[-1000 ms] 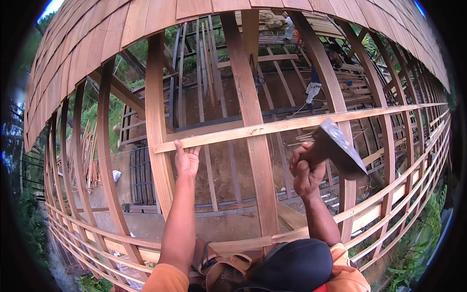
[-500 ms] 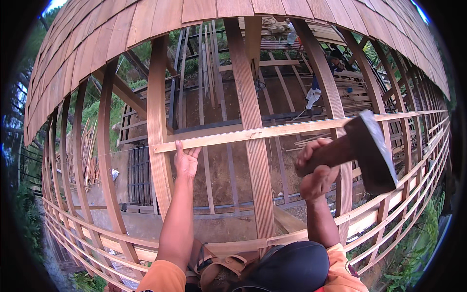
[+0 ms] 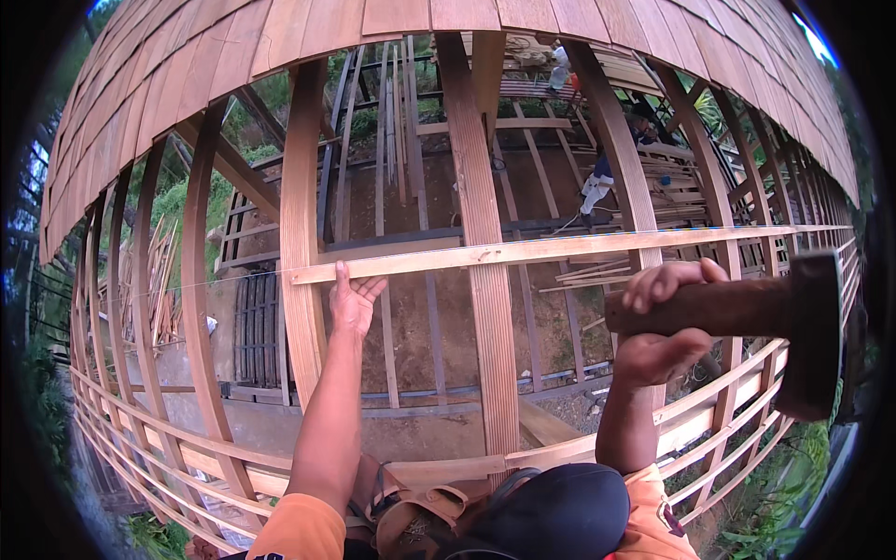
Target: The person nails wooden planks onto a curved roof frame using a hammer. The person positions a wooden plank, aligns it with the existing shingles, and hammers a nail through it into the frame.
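My left hand supports the long pale wooden batten near its left end, thumb up against it and fingers beneath. The batten lies across the upright-running rafters, with a thin string along it. My right hand grips the dark wooden handle of a hammer-like tool with a broad, dark metal head, raised to the right just below the batten.
Wooden shingles cover the roof above. Lower battens curve across the rafters near my waist, where a tan leather tool pouch hangs. Far below, people are among timber frames and stacked boards. Foliage stands outside the framing.
My right hand has swung the tool rightward, its handle turning more level and its head now further right and nearer the camera. My left hand stays at the batten's left end.
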